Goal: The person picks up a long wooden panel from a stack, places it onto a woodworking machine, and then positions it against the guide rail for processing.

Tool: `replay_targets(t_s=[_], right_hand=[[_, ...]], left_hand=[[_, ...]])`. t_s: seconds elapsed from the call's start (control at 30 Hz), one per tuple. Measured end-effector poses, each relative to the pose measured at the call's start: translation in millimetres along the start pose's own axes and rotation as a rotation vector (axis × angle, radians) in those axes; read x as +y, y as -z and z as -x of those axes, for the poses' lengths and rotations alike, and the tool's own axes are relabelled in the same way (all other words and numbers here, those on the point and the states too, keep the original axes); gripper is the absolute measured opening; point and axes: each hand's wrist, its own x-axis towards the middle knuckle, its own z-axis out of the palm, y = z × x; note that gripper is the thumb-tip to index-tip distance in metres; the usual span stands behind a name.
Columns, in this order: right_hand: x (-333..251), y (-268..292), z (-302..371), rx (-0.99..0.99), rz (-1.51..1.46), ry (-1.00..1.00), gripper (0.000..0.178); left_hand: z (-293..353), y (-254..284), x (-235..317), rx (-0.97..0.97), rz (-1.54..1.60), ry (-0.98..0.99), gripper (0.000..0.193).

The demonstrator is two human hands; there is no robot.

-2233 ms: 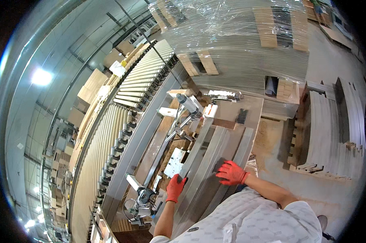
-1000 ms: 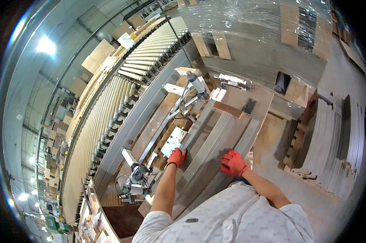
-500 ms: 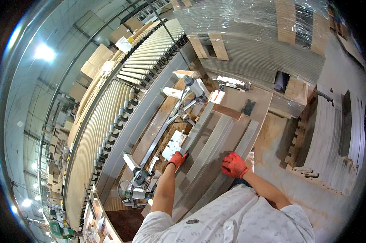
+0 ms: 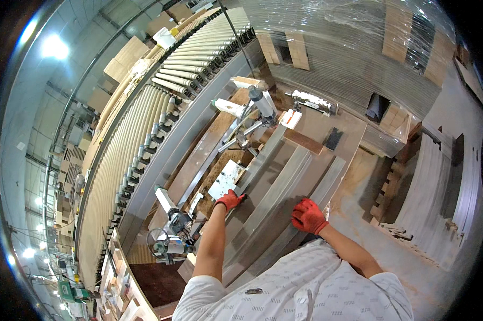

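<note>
Both of my hands wear red gloves. My left hand reaches over a long grey strip, its fingers stretched out and touching it beside a white plate. My right hand is closed, its fingers curled in over the brown surface between a middle grey strip and a right-hand grey strip; whatever may be in it is hidden. The strips run away from me, side by side. A short brown block lies across their far ends.
Left of the strips are pneumatic cylinders, one upright and a nearer clamp assembly. Beyond them a roller conveyor runs lengthwise. Film-wrapped stacked boards stand ahead; another stack sits on a pallet to the right. A small dark block lies near the bench's far edge.
My view has shifted slightly. My left hand has moved a little along the near strip, its fingers now straighter. My right hand stays in nearly the same place.
</note>
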Motion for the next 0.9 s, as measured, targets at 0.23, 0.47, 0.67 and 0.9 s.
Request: replay_targets(t_s=[0.23,0.47,0.67,0.9], right_hand=[[-12,0,-9,0.026,-0.036,0.039,0.022],[-18,1,-17,0.016,-0.012,0.053,0.021],[-20,-1,-23,0.079,-0.008,0.074,0.019],[-18,-8,-18,0.022,0.04,0.079,0.018]], left_hand=[[3,-12,-31,0.093,-0.034,0.036,0.115],[31,6,-34,0.034,0.021,0.122,0.114],[23,16,-41,0.046,-0.029,0.074,0.113],[20,25,-51,-0.007,-0.042,0.044,0.108]])
